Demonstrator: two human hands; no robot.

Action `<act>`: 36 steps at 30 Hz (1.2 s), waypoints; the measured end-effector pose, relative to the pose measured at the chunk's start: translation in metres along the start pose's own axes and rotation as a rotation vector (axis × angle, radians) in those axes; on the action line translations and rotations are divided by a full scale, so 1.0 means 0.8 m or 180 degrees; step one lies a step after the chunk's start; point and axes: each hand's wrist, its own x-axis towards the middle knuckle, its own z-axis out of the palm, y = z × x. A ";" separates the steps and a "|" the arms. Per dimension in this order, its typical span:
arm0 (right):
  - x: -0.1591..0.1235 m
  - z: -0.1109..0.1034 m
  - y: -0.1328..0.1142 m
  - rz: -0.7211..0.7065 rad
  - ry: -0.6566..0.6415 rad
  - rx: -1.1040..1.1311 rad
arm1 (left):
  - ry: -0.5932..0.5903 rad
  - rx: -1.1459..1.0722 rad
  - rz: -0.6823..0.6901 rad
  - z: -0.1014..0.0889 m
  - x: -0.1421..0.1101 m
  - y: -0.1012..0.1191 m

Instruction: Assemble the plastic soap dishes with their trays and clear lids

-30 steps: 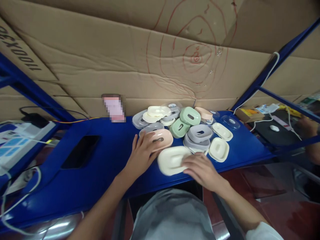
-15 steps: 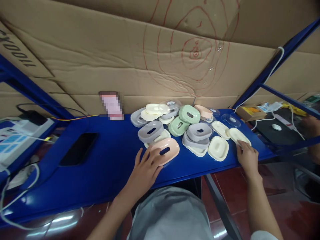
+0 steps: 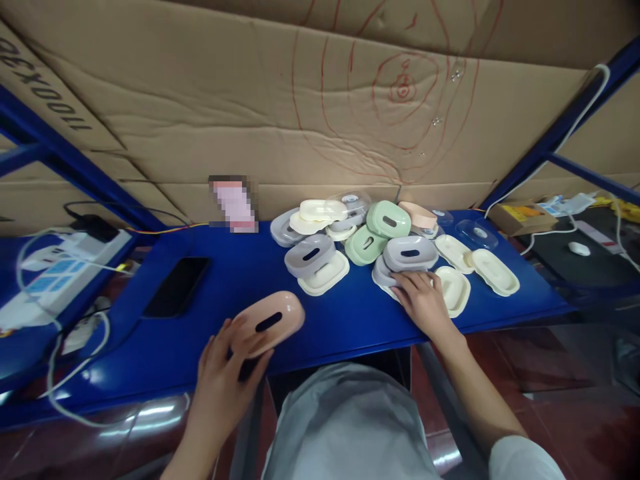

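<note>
In left hand [image 3: 226, 371], peach cover [image 3: 286, 313], lengthwise rightward

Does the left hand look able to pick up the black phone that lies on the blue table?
Probably yes: the black phone lies uncovered, and no object shows between it and the left hand. However, this hand holds the pink cover, so it would likely need to release that first.

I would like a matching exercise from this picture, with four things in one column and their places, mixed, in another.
1. Nearest peach cover
2. Black phone
3. White mouse
4. Right hand

A. On the dark surface, far right
B. At the stacked grey covers
C. In the left hand
D. Flat on the blue table

Pairs: 1-C, 2-D, 3-A, 4-B
</note>
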 end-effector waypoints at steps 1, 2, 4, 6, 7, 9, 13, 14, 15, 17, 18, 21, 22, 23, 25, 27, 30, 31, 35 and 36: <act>0.000 0.002 -0.002 0.0005 -0.0021 0.0017 | 0.0026 0.0056 -0.0134 -0.002 0.000 -0.004; 0.000 0.003 -0.004 -0.0012 -0.0011 0.0078 | 0.0058 0.0123 -0.0241 -0.003 0.001 -0.006; -0.001 0.000 -0.010 -0.0087 0.0061 0.0248 | 0.0167 0.0225 -0.0336 -0.004 0.006 -0.002; -0.002 -0.004 -0.024 -0.0221 0.0103 0.0427 | 0.0316 0.0209 -0.0318 -0.003 0.012 0.012; -0.004 -0.005 -0.033 -0.0330 0.0076 0.0515 | 0.0371 0.0147 -0.0240 0.000 0.015 0.023; -0.007 -0.006 -0.051 -0.0582 -0.0030 0.0706 | 0.0393 -0.0065 0.0015 0.006 0.021 0.052; -0.014 -0.005 -0.063 -0.0614 0.0133 0.1041 | -0.0186 -0.0473 0.0889 0.030 0.038 0.121; -0.016 -0.007 -0.060 -0.0467 0.0283 0.1119 | -0.0417 -0.0492 0.1132 0.037 0.045 0.137; -0.018 -0.009 -0.055 -0.0280 0.0443 0.1198 | -0.0580 -0.0505 0.1279 0.044 0.053 0.150; -0.021 -0.016 -0.046 0.0111 0.0702 0.1345 | -0.0784 -0.0534 0.1455 0.057 0.070 0.170; -0.023 -0.020 -0.043 0.0265 0.0774 0.1396 | -0.0832 -0.0541 0.1492 0.062 0.077 0.176; -0.027 -0.031 -0.046 0.0349 0.0630 0.1422 | -0.0804 -0.0584 0.1563 0.070 0.084 0.184; -0.028 -0.032 -0.052 0.0262 0.0476 0.1374 | -0.0731 -0.0598 0.1561 0.070 0.082 0.183; -0.027 -0.033 -0.059 0.0145 0.0297 0.1304 | -0.0623 -0.0603 0.1521 0.068 0.077 0.181; -0.025 -0.031 -0.076 -0.0136 -0.0055 0.1189 | -0.0321 -0.0572 0.1301 0.063 0.064 0.172; -0.019 -0.027 -0.094 -0.0460 -0.0350 0.1185 | -0.0016 -0.0471 0.0954 0.056 0.052 0.157; -0.010 -0.019 -0.115 -0.0957 -0.0641 0.1296 | -0.0030 -0.0425 0.0684 0.046 0.043 0.130; -0.007 -0.017 -0.120 -0.1069 -0.0694 0.1295 | -0.0133 -0.0458 0.0683 0.044 0.042 0.121; -0.001 -0.007 -0.123 -0.1271 -0.0716 0.1348 | -0.0376 -0.0518 0.0773 0.038 0.045 0.101; 0.000 -0.005 -0.120 -0.1296 -0.0701 0.1409 | -0.0367 -0.0477 0.0781 0.037 0.046 0.101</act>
